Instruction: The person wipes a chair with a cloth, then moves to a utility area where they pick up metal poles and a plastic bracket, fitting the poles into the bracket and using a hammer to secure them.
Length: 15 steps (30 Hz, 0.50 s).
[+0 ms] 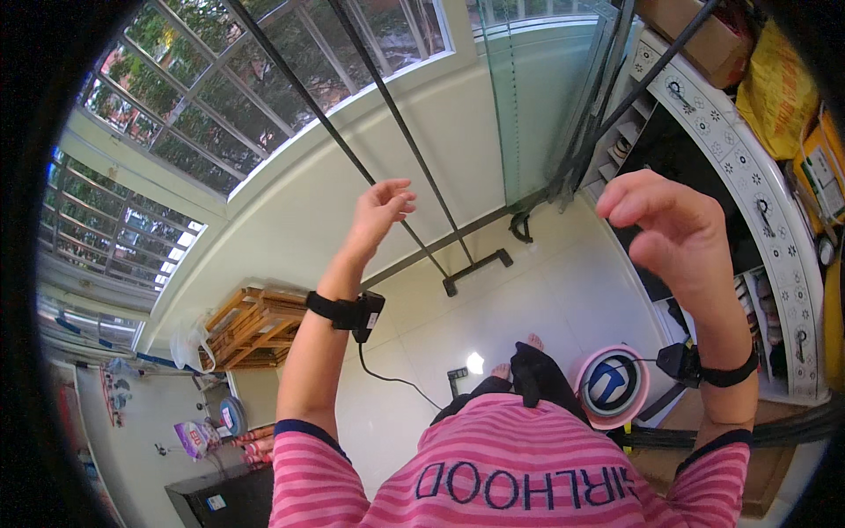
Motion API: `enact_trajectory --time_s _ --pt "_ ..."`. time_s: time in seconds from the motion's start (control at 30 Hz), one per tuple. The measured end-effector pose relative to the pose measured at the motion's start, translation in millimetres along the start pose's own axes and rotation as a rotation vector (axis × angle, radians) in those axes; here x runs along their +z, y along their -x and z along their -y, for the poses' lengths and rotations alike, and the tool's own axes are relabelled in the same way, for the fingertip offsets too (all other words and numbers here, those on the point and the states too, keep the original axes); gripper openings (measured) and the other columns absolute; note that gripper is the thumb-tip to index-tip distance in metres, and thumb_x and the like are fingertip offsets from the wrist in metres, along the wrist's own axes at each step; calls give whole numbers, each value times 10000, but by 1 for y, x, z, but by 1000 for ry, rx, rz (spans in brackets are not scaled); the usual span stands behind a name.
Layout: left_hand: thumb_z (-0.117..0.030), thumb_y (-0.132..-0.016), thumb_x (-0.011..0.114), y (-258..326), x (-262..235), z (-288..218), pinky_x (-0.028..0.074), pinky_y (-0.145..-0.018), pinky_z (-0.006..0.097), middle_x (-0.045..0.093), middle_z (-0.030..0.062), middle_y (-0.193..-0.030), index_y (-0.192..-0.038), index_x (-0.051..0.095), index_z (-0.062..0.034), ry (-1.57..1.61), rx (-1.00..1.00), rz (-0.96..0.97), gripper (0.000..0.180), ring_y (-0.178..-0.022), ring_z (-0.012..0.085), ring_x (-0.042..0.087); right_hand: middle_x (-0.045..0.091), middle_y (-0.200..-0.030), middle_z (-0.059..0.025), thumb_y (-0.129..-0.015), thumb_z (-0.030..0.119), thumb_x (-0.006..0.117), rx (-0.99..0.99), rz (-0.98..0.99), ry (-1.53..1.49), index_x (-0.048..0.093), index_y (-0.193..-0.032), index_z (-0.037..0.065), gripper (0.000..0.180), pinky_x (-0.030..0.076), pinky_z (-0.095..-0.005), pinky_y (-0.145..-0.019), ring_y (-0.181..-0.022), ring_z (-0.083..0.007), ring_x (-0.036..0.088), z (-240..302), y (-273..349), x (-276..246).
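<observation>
a: fig. 1, head view. the left hand [380, 209] is raised beside two dark slanted rods [387, 114] of a standing rack, fingers loosely curled and open, gripping nothing; whether the fingertips touch the nearer rod cannot be told.

b: and the right hand [671, 227]?

a: also raised, well apart from the rods, fingers bent forward in a half-open curl, nothing held. each forearm carries a black wrist strap [348, 312] with a small device and cable.

b: how should a reach to the rod be done well?

a: judged from the pose, close on the rod with the whole palm rather than the fingertips (the thin rod slants, so a light pinch could slip).

b: surface and room?

a: pale glossy tile floor [422, 299], the rack's black foot [475, 268] resting on it; barred window [238, 79] above; wooden slatted crate [251, 326] at left; round pink object [613, 385] near the bare feet.
</observation>
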<state>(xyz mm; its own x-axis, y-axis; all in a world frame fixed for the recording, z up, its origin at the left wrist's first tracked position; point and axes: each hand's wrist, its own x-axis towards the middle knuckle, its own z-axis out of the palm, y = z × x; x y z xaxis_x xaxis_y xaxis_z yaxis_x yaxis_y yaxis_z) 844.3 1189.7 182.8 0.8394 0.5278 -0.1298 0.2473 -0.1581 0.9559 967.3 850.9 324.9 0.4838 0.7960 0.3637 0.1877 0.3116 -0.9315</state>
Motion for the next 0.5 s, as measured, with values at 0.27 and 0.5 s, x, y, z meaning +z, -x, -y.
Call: enact_trajectory --time_s 0.27,0.5 --pt "-190 -879 558 -15 21 -17 467 -772 258 619 58 -970 -1161 524 -27 -59 -80 -116 327 -862 120 593 540 -900 -89 -667 365 769 -267 499 -203 606 -758 66 352 407 -298 -744 -829 -201 520 41 -28 -32" --pt "-186 -888 548 -41 49 -24 469 -766 255 616 63 -966 -1167 518 -15 -76 -123 -79 329 -850 126 596 522 -835 -42 -657 354 773 -317 561 -376 563 -738 103 338 374 -299 -717 -779 -181 501 45 -40 -70"
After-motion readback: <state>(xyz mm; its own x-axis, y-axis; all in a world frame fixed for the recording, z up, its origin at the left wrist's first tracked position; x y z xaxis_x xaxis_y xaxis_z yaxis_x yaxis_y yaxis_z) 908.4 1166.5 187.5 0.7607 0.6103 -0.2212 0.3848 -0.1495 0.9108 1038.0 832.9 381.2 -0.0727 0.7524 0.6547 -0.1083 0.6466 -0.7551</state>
